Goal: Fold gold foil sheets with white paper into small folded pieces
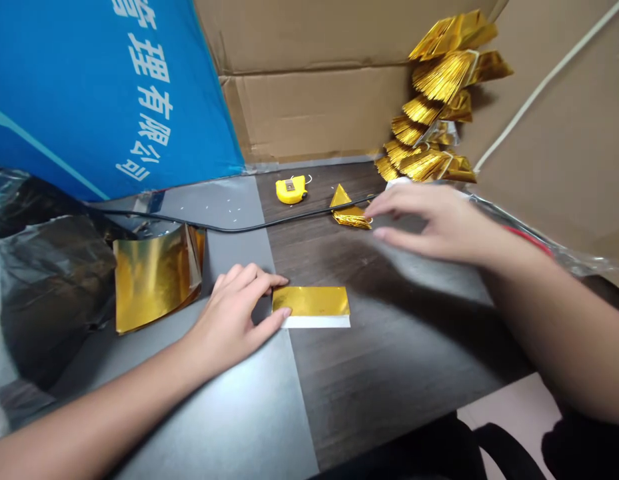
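At the near edge of a dark wood-grain table (pixel 389 373), your two hands work well apart above a grey mat (pixel 229 427) laid across its left side. Your left hand (pixel 234 313) rests palm down on the mat, fingers spread loosely, with the fingertips against the left end of a gold foil strip (pixel 312 301). No clamp or pinch is visible. That strip lies flat, mostly on the wood, its end over the mat, with a white band (pixel 314 322) showing along its near edge. Your right hand (pixel 429 223) reaches in from the right, open and slightly curled, its fingertips (pixel 372 210) just beside a folded gold foil piece (pixel 350 217), a triangular point standing up from a ribbed base; you cannot tell whether they touch it. Left of your left hand, a curling stack of gold foil sheets (pixel 156 277) leans by a black plastic bag (pixel 49 267). Farther on, a black cable (pixel 229 229) crosses the table near a yellow tape measure (pixel 291 189). Beyond, a tiered column of folded gold foil units (pixel 434 113) stands against a cardboard box wall (pixel 309 113), and a blue banner with white Chinese lettering (pixel 109 87) fills the far left.
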The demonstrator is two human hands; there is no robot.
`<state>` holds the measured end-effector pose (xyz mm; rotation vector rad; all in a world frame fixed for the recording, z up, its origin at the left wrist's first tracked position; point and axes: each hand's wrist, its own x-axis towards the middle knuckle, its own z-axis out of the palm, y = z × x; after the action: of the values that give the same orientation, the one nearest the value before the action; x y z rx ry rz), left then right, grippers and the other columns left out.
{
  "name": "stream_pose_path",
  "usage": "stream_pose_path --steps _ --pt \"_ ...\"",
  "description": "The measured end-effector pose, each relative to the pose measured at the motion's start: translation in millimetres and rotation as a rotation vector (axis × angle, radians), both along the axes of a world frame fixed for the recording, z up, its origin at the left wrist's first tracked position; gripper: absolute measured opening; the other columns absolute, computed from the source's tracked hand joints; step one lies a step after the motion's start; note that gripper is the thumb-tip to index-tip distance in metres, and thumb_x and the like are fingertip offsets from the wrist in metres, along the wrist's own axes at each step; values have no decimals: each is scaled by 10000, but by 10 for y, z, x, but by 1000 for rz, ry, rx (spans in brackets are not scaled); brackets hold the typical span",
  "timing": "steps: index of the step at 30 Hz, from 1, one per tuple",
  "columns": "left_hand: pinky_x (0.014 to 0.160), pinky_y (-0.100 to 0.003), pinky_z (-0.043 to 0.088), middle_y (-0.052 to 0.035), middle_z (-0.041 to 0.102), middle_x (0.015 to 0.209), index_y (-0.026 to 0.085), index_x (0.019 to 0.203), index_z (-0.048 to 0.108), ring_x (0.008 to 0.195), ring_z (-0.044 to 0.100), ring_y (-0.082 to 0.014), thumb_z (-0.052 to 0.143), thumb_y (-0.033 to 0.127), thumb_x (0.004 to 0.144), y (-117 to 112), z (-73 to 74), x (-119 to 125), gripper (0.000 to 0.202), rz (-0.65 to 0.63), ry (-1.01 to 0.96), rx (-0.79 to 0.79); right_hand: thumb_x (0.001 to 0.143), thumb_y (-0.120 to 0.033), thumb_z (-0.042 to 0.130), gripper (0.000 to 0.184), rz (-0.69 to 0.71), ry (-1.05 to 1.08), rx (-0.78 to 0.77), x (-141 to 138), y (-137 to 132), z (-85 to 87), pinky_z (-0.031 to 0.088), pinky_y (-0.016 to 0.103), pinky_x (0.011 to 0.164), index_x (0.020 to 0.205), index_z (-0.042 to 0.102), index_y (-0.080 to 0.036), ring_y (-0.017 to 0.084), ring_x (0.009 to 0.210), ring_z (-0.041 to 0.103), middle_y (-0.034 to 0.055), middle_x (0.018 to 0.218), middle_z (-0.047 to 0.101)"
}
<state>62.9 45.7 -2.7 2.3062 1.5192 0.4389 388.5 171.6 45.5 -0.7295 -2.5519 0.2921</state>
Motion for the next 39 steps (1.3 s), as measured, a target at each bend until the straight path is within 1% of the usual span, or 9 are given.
stream_pose_path --steps 3,6,10,15,19,23,27,33,39 --pt "833 -369 377 -39 602 970 240 1191 633 944 527 -225 574 448 942 -3 9 4 329 -4 -9 6 941 -426 659 336 121 -100 -202 -368 -267 -201 536 366 899 1170 676 -181 230 1020 669 95 1093 708" --pt "840 -370 379 -38 604 989 233 1159 628 962 524 -223 579 437 942 -3 24 15 302 -1 -14 -17 858 -478 752 467 104 -161 -271 -545 -418 -353 519 387 893 1173 673 -143 262 1042 622 111 1081 678" --pt "835 -365 373 -33 603 1012 222 1091 605 967 517 -216 582 419 943 -13 36 22 246 16 -39 -21 739 -465 860 496 44 -213 -304 -602 -491 -387 483 341 747 1079 675 -156 241 899 582 72 933 659" --pt "824 -355 380 -28 578 970 197 992 560 929 503 -199 588 404 945 -29 42 8 214 8 -90 -18 741 -414 871 377 69 -204 -333 -621 -492 -380 418 287 677 895 623 -174 202 815 546 35 835 623" --pt "800 -344 378 -20 605 923 192 958 570 890 503 -188 598 384 945 -22 67 15 194 -36 -120 -31 819 -352 811 290 148 -138 -327 -603 -460 -409 405 272 671 824 574 -184 180 795 523 23 821 599" --pt "814 -333 401 -24 616 916 194 897 607 883 513 -179 607 291 938 -20 77 21 106 -87 -178 -20 911 -239 696 204 286 -29 -319 -566 -416 -419 453 269 732 781 547 -191 162 823 551 35 867 612" --pt "821 -297 451 -31 577 942 185 930 623 900 544 -157 584 155 897 -39 69 9 59 -106 -259 29 903 -138 643 140 365 54 -183 -538 -369 -426 489 254 750 798 571 -196 151 850 596 57 963 642" --pt "920 -294 485 -70 553 1123 186 915 629 1082 576 -172 578 142 889 -56 59 -8 73 -59 -281 108 910 -120 618 134 365 65 -16 -506 -348 -446 521 246 759 799 587 -187 156 882 648 90 1035 662" --pt "828 -249 504 -36 653 972 182 941 600 912 618 -127 551 98 904 -38 42 -8 104 -113 -362 144 916 -91 607 132 337 149 -1 -508 -386 -435 547 207 730 826 611 -188 128 836 671 79 997 679"
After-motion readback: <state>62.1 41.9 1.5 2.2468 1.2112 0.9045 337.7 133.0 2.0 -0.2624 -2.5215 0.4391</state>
